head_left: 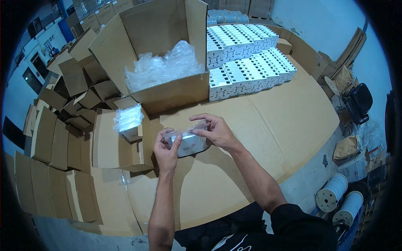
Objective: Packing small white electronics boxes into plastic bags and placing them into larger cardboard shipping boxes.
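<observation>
A small white box [191, 146] in a clear plastic bag [197, 126] is between my hands, just above the cardboard-covered table. My left hand [167, 151] pinches the bag at the box's left upper corner, thumb toward me. At the upper right, my right hand [218, 133] has the bag's edge between thumb and fingers. To the left is an open carton [138, 154] with several bagged white boxes [129, 120] standing in it. Behind my hands, a large open carton [180, 93] holds a heap of loose clear plastic bags [165, 67].
Stacked rows of white boxes [247, 69] stand at the back right on the table [268, 125]. Many open empty cartons [54, 134] crowd the left side. On the floor at right are cable spools [331, 192], a black chair [359, 102] and a brown paper bag [346, 148].
</observation>
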### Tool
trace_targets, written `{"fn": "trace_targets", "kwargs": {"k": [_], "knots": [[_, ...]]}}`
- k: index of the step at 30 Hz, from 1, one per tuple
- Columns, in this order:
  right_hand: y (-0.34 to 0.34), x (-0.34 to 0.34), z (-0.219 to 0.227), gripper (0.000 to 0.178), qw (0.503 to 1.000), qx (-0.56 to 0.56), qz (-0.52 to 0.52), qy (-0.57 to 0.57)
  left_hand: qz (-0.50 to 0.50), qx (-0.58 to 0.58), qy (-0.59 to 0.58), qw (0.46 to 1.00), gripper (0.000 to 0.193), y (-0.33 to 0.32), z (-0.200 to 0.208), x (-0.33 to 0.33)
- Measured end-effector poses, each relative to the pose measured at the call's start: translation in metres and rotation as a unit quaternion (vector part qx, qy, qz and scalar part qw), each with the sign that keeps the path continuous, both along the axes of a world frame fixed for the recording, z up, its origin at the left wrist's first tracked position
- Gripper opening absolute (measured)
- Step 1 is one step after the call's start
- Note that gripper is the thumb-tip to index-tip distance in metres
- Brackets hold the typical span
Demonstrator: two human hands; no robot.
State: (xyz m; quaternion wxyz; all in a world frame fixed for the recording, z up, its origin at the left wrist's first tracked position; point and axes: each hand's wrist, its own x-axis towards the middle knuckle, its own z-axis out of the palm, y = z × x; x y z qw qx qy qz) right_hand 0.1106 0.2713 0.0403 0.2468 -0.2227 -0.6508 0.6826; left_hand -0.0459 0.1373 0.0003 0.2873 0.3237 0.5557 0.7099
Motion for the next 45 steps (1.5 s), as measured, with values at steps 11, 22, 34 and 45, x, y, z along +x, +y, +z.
{"fn": "trace_targets", "kwargs": {"k": [11,22,34,45], "knots": [[0.000,-0.002,-0.006,0.042,0.965,0.210,0.000,0.159,0.066,0.089,-0.063,0.992,0.024,0.003,-0.008,0.002],[-0.005,-0.001,-0.005,0.036,0.960,0.279,-0.002,0.035,0.078,0.093,-0.092,0.988,0.023,0.005,-0.012,0.000],[-0.008,0.001,0.003,0.031,0.961,0.265,0.016,-0.076,0.064,0.022,0.380,0.922,0.016,-0.011,0.017,-0.011],[-0.005,0.001,0.013,0.029,0.897,0.435,0.051,-0.052,-0.017,-0.041,0.234,0.971,0.025,-0.015,0.006,-0.006]]}}
